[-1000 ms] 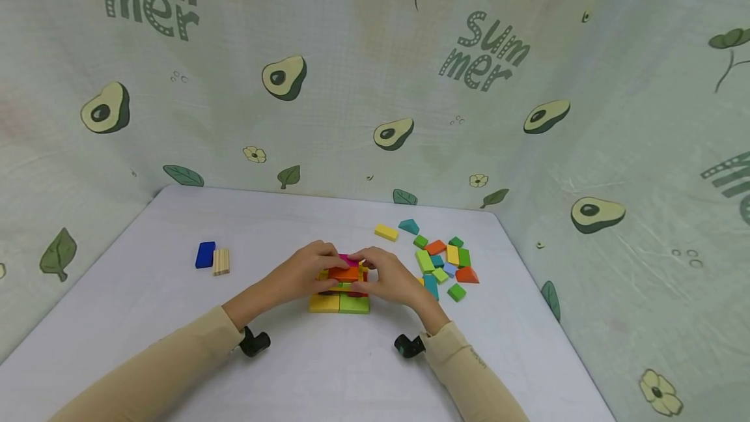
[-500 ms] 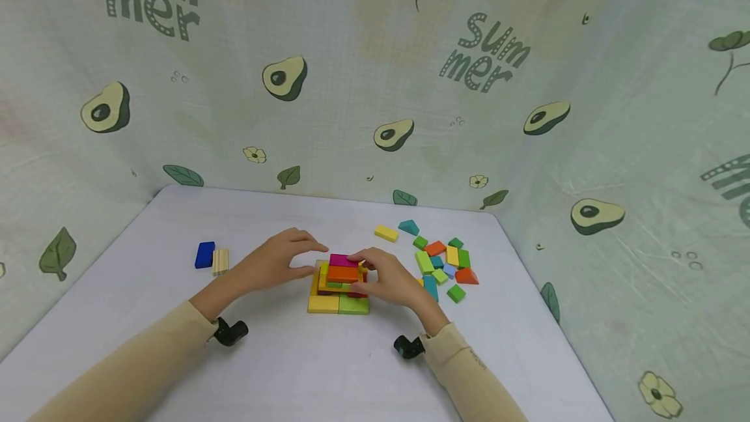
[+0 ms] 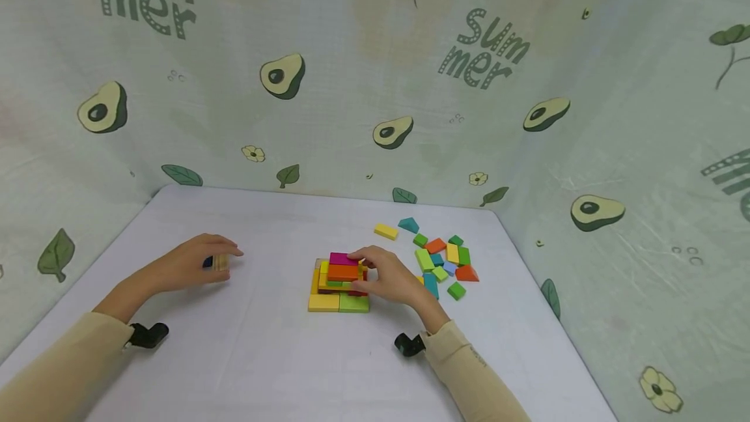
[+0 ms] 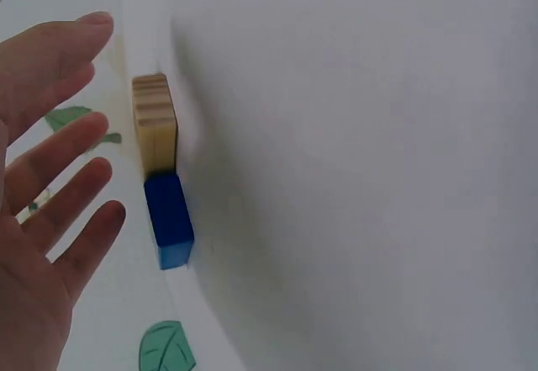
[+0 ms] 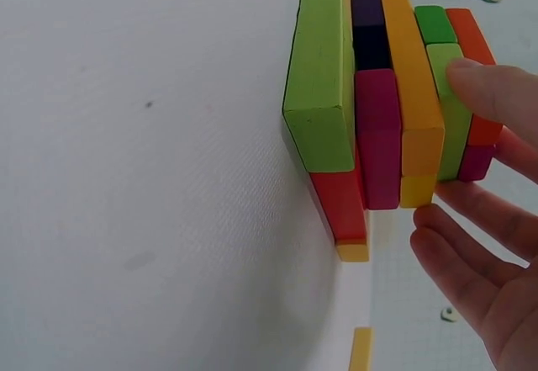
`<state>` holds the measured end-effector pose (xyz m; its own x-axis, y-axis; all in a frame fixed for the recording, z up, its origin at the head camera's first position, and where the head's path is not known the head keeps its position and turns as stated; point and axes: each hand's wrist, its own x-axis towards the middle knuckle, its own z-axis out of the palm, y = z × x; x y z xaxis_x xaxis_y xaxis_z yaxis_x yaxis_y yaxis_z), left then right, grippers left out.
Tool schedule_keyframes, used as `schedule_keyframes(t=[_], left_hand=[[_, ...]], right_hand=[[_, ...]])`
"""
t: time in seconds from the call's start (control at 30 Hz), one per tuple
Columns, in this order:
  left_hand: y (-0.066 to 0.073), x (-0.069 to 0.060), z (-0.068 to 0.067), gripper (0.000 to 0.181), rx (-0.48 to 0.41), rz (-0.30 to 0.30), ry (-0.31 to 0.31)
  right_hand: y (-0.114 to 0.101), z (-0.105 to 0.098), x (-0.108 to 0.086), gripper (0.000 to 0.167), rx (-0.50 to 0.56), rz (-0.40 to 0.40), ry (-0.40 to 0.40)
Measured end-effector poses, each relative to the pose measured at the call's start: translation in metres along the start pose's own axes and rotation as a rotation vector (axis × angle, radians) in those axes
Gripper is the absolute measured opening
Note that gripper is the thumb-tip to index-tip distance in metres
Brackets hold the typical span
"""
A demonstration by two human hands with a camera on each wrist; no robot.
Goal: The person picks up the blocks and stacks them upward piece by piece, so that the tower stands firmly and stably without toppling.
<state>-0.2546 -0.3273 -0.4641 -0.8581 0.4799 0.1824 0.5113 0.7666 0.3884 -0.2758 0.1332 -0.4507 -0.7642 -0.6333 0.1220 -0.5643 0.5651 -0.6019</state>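
A layered stack of coloured blocks stands on the white table, a magenta block at its top. My right hand holds the stack's right side; in the right wrist view its thumb lies on a light green block, with other fingers behind the upper layers. To the left, my left hand is over a blue block and a striped wooden block, partly hiding them. The left wrist view shows that hand spread beside the wooden block and blue block, apart from both.
Several loose blocks lie right of the stack, among them a red one, a green one and a teal one. Behind them are a yellow block and a teal triangle. Patterned cloth surrounds the table.
My left hand has left the stack and moved left to the blue and wooden blocks. The right hand stays at the stack, which looks unchanged.
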Motion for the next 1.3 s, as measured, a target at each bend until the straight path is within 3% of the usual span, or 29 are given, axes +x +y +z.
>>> schedule_keyframes(t=[0.23,0.5,0.73,0.9,1.13,1.3], left_hand=[[-0.02,-0.006,-0.003,0.046,0.021,-0.008,-0.065],[-0.026,0.0,0.002,0.048,0.072,0.051,-0.019],[-0.016,0.005,0.004,0.038,0.072,0.048,-0.011],[-0.01,0.012,0.006,0.037,0.093,0.035,-0.038],[0.0,0.023,0.008,0.036,0.044,0.005,-0.092],[0.019,0.037,0.008,0.033,0.042,-0.007,-0.059]], right_hand=[[0.002,0.0,-0.001,0.055,0.0,0.004,0.004],[-0.001,-0.001,0.0,0.054,0.007,0.002,0.0],[-0.002,-0.001,0.0,0.054,0.004,0.006,-0.002],[-0.001,-0.001,0.001,0.053,0.001,0.004,0.005],[0.0,-0.001,0.001,0.053,0.014,-0.011,-0.006],[0.001,0.0,0.001,0.054,0.021,-0.022,-0.004]])
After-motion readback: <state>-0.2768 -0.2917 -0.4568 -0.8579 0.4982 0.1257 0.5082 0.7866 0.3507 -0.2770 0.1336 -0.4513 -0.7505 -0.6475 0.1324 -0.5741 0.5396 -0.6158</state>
